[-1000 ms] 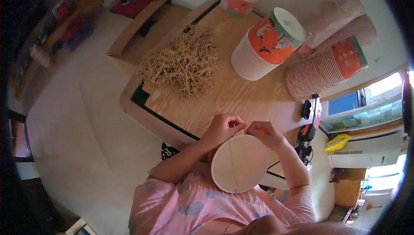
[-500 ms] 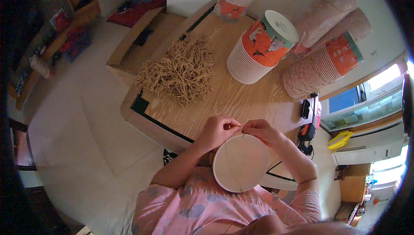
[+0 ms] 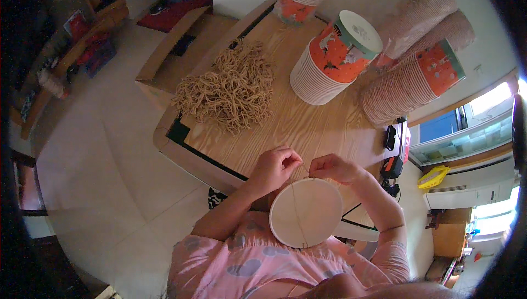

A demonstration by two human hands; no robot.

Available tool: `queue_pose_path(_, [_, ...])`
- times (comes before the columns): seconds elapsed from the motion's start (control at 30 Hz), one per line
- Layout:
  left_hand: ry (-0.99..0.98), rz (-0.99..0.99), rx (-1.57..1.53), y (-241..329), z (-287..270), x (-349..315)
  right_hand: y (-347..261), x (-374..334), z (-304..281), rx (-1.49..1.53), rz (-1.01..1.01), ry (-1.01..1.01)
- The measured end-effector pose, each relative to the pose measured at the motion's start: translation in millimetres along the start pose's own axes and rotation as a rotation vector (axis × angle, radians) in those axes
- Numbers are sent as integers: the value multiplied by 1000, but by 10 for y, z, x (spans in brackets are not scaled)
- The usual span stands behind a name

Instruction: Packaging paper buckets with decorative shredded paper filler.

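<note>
A round paper bucket (image 3: 321,216) rests against my lap, its white open mouth turned up toward me. Thin tan twine (image 3: 297,211) runs across that mouth, from the far rim to the near rim. My left hand (image 3: 277,166) is closed in a pinch on the twine, just beyond the far rim. Close to its right, my right hand (image 3: 334,168) is also closed, thumb and fingers pinching twine at the far rim. The twine's end and the knot, if there is one, are too small to make out.
On the wooden table (image 3: 263,148) lies a loose heap of tan twine (image 3: 230,88). Beyond it stands a stack of orange and green paper buckets (image 3: 335,57). Wrapped stacks (image 3: 411,82) lean at the right. An open cardboard box (image 3: 192,41) sits at the left.
My left hand has drawn a little left, away from my right hand, widening the gap. The bucket's far rim has dropped slightly toward me.
</note>
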State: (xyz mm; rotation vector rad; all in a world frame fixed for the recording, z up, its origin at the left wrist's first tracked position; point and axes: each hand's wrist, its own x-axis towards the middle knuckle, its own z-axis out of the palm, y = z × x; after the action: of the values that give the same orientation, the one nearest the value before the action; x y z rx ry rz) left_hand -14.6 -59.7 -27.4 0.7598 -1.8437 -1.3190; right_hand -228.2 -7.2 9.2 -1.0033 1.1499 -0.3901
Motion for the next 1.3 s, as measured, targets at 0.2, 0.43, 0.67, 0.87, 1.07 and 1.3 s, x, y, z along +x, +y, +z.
queue_pose_path(0.2, [16,70,14,85,8,44,-99,-12,146,115,-31,71])
queue_pose_path(0.43, [58,85,-82,156,89,70,-70,6,184,206,-67,161])
queue_pose_path(0.67, [110,130,13,98,92,53,-51,-30,109,109,-54,96])
queue_pose_path(0.87, [54,47,-25,101,19,49,0,-88,41,91,-153,180])
queue_pose_path(1.07, [-102,-105,198,108,-216,-9,251,-284,-72,93,-213,451])
queue_pose_path(1.3, [1,90,405,81,-409,-117,508,-544,8,339,-199,585])
